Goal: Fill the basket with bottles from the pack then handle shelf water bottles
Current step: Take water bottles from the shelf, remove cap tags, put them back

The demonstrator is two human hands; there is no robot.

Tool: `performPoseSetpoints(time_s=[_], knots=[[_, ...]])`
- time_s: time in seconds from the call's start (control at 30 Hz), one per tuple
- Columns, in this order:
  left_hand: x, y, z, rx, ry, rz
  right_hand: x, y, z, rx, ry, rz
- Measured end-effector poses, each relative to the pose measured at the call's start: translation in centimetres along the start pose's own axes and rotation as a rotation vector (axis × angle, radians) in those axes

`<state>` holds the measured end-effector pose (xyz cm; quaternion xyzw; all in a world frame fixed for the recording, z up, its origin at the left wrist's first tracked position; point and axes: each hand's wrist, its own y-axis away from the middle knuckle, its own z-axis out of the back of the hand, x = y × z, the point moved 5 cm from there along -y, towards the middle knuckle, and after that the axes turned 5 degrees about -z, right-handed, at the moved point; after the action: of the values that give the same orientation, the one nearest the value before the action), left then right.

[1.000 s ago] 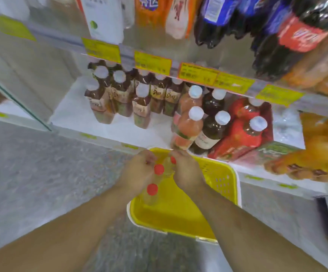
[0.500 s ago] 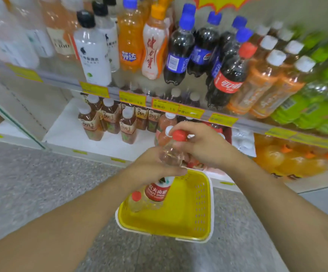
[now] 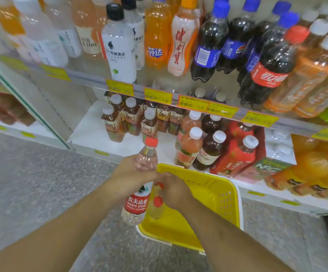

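My left hand grips a clear water bottle by its upper body. The bottle has a red cap and a red label, and it stands upright over the left edge of the yellow basket on the floor. My right hand is down inside the basket with its fingers curled at the red cap of a second water bottle that lies there. Another red cap shows right at its fingertips. The held bottle hides those fingers, so their grip is unclear.
A lower shelf behind the basket holds brown tea bottles, pink juice bottles and red cartons. The upper shelf carries cola bottles, orange soda and white-labelled water bottles. Grey speckled floor lies to the left.
The view has tilted up to the shelves. My left hand has lifted the water bottle out of the basket. My right hand left its cap and dropped back into the basket.
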<state>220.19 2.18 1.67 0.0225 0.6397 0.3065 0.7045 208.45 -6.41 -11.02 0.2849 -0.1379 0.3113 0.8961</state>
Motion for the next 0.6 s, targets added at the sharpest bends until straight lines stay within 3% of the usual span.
performPoseSetpoints(time_s=[0.17,0.3,0.4,0.6], knots=[[-0.3,0.7,1.8,0.001,0.081,0.061,-0.6,2.5,3.8,-0.107,0.049,-0.027],[-5.3,3.9,2.0,0.102,0.186,0.111,1.2,9.0,14.3,-0.166,0.036,0.015],[-13.6,8.6,1.6,0.219,0.221,0.094,5.6,15.8,25.7,-0.204,-0.006,0.072],[-37.9,20.5,3.7,0.441,0.302,-0.085,18.6,30.3,50.9,-0.242,-0.189,0.150]])
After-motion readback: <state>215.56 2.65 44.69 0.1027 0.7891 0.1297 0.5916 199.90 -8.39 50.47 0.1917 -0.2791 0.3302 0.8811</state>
